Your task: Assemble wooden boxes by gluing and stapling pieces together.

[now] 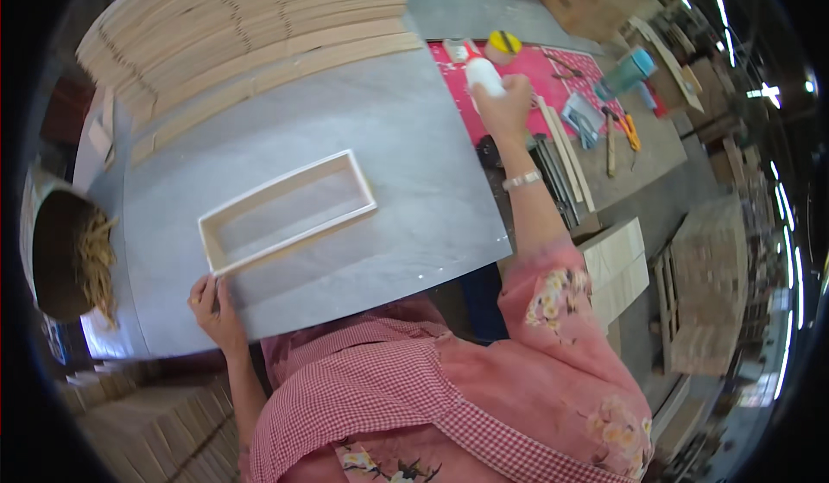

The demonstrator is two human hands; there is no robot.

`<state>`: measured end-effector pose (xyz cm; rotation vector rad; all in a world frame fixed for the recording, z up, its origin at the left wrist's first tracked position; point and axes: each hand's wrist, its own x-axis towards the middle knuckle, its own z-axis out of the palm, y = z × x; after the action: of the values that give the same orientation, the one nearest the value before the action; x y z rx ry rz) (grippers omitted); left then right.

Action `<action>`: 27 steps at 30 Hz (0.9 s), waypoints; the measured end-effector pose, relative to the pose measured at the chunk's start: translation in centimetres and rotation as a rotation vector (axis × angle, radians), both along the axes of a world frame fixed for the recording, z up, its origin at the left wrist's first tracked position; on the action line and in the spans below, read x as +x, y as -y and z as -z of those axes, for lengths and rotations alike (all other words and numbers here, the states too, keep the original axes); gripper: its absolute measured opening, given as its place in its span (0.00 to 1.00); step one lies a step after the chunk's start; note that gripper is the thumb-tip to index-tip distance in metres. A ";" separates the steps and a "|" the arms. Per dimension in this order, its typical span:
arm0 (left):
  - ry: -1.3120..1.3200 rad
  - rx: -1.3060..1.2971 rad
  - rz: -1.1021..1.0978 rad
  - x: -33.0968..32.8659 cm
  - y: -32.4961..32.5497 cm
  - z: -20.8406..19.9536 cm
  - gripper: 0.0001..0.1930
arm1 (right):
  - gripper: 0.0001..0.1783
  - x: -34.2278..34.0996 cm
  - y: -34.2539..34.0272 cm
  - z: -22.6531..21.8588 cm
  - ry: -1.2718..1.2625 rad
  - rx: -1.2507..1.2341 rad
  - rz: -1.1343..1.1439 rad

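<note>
The right hand [505, 103] reaches far out toward two o'clock. Its fingers are curled tight around a white plastic squeeze bottle [484, 75], which sits over the edge of a red mat [540, 73]. The bottle looks light and a bit soft, so a grip round its middle is best.

The left hand [211, 306] rests at seven o'clock on the near edge of the grey flat work table [414, 181]. Its fingers lie close together and flat, just touching the corner of a pale wooden rectangle frame [289, 211]. The frame lies flat in the middle of the table. It looks light and stiff, with thin sides, so hold it by the long sides.

Stacked pale wood slats [250, 25] sit at eleven o'clock. Hand tools [617, 129] lie at two o'clock. Wooden crates [704, 293] stand at four o'clock.
</note>
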<state>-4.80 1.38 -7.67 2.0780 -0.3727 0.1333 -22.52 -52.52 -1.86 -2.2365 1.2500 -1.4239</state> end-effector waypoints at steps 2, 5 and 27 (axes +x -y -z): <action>0.009 0.010 0.013 0.2 -0.2 0.5 0.12 | 0.24 0.9 3.5 0.1 -0.169 0.106 0.036; 0.016 0.038 0.042 1.2 0.3 0.6 0.13 | 0.33 0.0 7.4 2.7 -0.629 0.248 0.108; -0.260 0.095 -0.060 2.8 -0.6 -2.6 0.27 | 0.35 -54.8 -28.3 19.9 -0.470 0.912 1.237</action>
<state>-2.02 2.03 -5.10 2.1680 -0.1606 -0.1210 -77.29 -24.24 -21.80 -1.0836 2.8875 -0.1874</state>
